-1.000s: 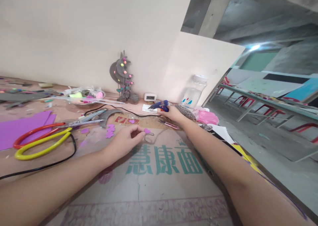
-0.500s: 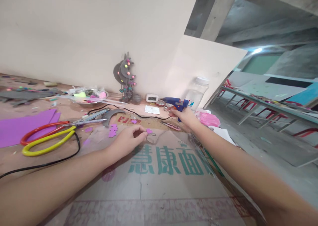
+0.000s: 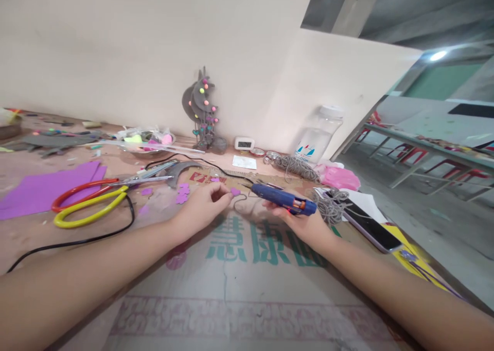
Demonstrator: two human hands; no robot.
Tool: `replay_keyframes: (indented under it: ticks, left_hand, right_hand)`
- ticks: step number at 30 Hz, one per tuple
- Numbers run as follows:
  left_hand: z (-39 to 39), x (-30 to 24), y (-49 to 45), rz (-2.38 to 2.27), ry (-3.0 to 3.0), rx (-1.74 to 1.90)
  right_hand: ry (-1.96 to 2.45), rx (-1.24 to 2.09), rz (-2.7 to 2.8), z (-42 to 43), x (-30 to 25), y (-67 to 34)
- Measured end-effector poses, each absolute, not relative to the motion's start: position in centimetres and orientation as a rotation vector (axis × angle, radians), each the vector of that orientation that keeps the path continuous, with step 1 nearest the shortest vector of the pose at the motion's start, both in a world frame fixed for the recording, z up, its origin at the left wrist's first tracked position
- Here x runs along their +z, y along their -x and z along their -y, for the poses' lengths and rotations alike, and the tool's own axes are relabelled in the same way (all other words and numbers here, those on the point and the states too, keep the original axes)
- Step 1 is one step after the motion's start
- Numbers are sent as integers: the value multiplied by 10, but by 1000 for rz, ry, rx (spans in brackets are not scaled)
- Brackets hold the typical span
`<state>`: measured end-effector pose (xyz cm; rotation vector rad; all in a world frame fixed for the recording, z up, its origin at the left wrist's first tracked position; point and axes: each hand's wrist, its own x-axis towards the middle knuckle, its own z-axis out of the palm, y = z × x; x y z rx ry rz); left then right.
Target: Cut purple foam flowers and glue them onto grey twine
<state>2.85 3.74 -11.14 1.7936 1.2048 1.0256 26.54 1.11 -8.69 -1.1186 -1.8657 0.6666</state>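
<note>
Pinched between thumb and finger of my left hand (image 3: 206, 204) is a small purple felt piece (image 3: 235, 192). A thin grey cord (image 3: 241, 203) curls down beside it onto the cardboard (image 3: 231, 284). My right hand (image 3: 304, 222) is closed around a blue hot glue gun (image 3: 283, 196), its nozzle pointing left, a short way from the felt piece. Left of my left hand lie more purple felt cutouts (image 3: 182, 193). Scissors (image 3: 90, 199) with one red and one yellow handle rest farther left, near purple felt sheets (image 3: 50, 189).
Along the wall stand a crescent moon ornament (image 3: 203, 109), a small digital clock (image 3: 244, 143) and a clear bottle (image 3: 318, 135). Grey cord bundles (image 3: 293, 165), a pink bag (image 3: 339, 177) and a phone (image 3: 372, 227) lie on the right. A black cable (image 3: 73, 243) crosses the left side.
My right hand has brought the glue gun from the back of the table toward my left hand. The left hand keeps its pinch on the felt piece. The view has shifted slightly right.
</note>
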Motion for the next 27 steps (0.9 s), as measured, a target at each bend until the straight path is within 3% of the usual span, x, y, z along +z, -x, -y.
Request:
replay_keyframes:
  ticks: [9,27]
  left_hand:
    - [-38,-112,-27,-1211,-1805,1031]
    - [-38,-110,-25,-1205,-1843,1042]
  right_hand:
    - [1210,474,2015,-13,-93,-267]
    - [1270,413,2052,-17,-97,-268]
